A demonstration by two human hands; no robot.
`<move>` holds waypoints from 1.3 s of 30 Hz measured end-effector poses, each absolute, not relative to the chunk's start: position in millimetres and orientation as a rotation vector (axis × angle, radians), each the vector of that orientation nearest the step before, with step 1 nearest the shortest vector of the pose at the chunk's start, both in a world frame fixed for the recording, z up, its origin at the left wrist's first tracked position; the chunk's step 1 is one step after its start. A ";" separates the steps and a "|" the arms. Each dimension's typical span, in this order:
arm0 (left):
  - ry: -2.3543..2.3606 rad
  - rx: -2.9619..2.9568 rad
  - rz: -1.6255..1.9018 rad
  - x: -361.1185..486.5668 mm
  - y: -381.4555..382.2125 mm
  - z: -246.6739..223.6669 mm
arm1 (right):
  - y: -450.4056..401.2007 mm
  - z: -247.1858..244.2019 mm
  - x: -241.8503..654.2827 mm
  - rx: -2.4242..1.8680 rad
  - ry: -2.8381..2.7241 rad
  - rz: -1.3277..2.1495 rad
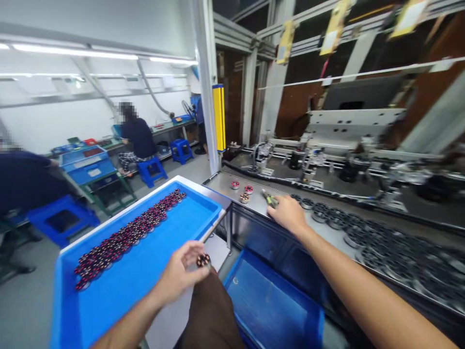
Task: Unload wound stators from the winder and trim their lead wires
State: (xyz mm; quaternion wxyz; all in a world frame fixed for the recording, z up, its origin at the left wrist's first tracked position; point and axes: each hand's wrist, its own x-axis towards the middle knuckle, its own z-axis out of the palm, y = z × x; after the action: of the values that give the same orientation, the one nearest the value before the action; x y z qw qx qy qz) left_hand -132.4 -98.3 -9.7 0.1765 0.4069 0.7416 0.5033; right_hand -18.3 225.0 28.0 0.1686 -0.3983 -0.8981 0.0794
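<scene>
The room runs back on the left to a white wall with strip lights, where a seated person in dark clothing works; another person is cut off at the left edge, and both heads are pixelated. On the right stands a machine in a metal frame, its smaller fittings blurred. Along its near side runs the metal bench, carrying three small red-and-silver parts at its left and a crowd of dark rings to the right, too blurred to count. The right hand is closed around a tool with greenish handles, partly hidden by the fingers, just right of the three parts. The left hand curls around a dark round part, held near the thumb. Left of it, a blue tray holds a long band of similar parts along its far-left side. Below the bench sits a blue bin, partly covered by the right forearm.
</scene>
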 end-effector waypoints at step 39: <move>1.934 1.582 1.294 -209.2 143.4 14.1 | 223.3 18.9 -16.0 -1.104 -2.298 0.287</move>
State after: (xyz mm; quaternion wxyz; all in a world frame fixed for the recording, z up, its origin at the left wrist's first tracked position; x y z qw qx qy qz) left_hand -209.2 143.4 14.1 0.1632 0.5546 0.6782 0.4537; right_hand -16.0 223.3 18.9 0.2842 -0.4128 -0.8587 0.1072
